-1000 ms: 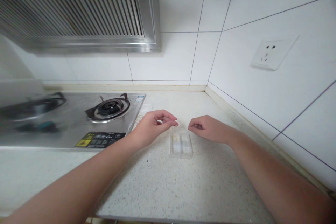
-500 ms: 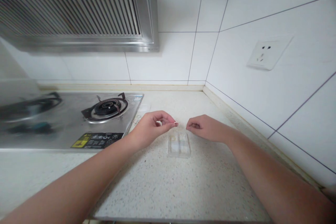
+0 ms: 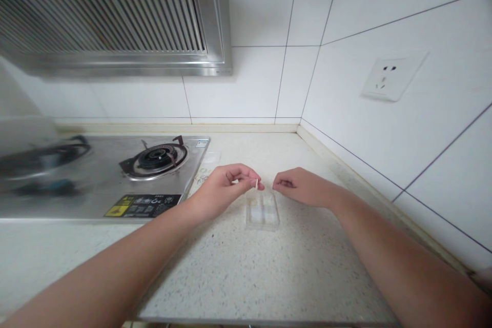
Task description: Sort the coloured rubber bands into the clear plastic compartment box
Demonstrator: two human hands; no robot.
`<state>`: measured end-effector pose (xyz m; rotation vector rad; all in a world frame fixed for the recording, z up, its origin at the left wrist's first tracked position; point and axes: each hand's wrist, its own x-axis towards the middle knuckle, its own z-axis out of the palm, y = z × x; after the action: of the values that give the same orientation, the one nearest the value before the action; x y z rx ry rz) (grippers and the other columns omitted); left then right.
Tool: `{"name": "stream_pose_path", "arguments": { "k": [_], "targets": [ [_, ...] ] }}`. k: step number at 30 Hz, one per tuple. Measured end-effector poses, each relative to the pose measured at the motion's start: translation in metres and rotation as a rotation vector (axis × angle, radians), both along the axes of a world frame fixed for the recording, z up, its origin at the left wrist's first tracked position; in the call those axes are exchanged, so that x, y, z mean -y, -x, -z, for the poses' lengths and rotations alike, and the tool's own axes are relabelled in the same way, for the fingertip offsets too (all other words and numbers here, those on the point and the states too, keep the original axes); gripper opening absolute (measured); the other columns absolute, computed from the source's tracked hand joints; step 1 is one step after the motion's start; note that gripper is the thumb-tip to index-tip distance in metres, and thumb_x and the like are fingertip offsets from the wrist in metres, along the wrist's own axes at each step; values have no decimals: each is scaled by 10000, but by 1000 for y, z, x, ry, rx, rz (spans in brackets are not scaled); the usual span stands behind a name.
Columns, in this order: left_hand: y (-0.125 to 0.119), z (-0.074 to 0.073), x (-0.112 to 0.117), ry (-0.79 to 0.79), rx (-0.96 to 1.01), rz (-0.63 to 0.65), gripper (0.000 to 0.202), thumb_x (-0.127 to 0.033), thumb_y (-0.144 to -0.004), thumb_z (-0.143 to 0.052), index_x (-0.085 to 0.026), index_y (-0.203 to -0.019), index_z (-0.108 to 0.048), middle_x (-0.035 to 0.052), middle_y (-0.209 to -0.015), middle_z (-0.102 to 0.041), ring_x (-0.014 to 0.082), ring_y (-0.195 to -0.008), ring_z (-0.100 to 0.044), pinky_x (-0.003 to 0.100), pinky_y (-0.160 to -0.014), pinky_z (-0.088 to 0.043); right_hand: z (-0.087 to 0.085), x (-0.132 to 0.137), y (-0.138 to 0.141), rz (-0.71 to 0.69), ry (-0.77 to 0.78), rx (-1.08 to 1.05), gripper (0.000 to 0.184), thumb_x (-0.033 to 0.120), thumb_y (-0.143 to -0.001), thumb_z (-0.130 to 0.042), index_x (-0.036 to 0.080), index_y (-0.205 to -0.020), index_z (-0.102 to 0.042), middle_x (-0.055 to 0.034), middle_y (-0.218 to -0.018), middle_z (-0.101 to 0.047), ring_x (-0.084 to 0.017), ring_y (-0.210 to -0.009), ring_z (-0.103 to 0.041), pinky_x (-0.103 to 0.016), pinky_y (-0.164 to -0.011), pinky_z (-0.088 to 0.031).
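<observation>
My left hand [image 3: 226,187] pinches a small, thin, whitish piece [image 3: 257,183] between thumb and fingertips; it stands roughly upright, too small to name. My right hand [image 3: 298,184] is closed just to the right, its fingers curled; whether anything is in them does not show. The two hands are apart. Below and between them, a clear plastic box [image 3: 262,223] with compartments rests on the speckled counter [image 3: 269,271]. Pale bits are faintly visible in its far left compartment. Several small, thin loops [image 3: 202,177] lie on the counter behind my left wrist.
A steel gas stove [image 3: 96,174] with a black burner [image 3: 158,158] adjoins the counter on the left. A clear flat lid-like piece [image 3: 212,157] lies by its edge. A range hood [image 3: 154,64] hangs above. The tiled wall carries a socket [image 3: 392,79].
The whitish piece in my left fingertips has turned from lying sideways to roughly upright. My left fingertips have shifted slightly; my right hand is about where it was.
</observation>
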<state>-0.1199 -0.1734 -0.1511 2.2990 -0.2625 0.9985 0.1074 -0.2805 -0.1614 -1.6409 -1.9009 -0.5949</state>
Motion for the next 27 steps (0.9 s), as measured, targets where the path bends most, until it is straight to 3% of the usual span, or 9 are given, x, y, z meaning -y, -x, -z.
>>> {"name": "stream_pose_path", "arguments": {
  "k": [3,17,27],
  "targets": [
    [-1,1,-2,25,-21,-1,251,-367,-896,-612,-126,-959,-647,62,-919,-702,31,-529,-373,190,-491,-308,0,0,0,-8,2,-10,288,397,-935,-488,176,-923,-673,-13,-776,-641,-131,-696,-556,-264,-622,-359],
    [-1,2,-9,126,-63,89,218,-345,-884,-636,-142,-963,-641,48,-903,-699,33,-559,-425,168,-488,-333,1,0,-1,0,2,-2,277,397,-936,-492,188,-919,-673,-3,-766,-642,-127,-694,-563,-266,-622,-359],
    [2,-2,-3,97,-61,75,249,-366,-827,-699,-131,-900,-664,40,-853,-648,42,-561,-436,190,-484,-333,1,0,-1,1,3,-7,300,431,-944,-484,199,-927,-673,7,-773,-641,-119,-695,-557,-261,-621,-364]
  ]
}}
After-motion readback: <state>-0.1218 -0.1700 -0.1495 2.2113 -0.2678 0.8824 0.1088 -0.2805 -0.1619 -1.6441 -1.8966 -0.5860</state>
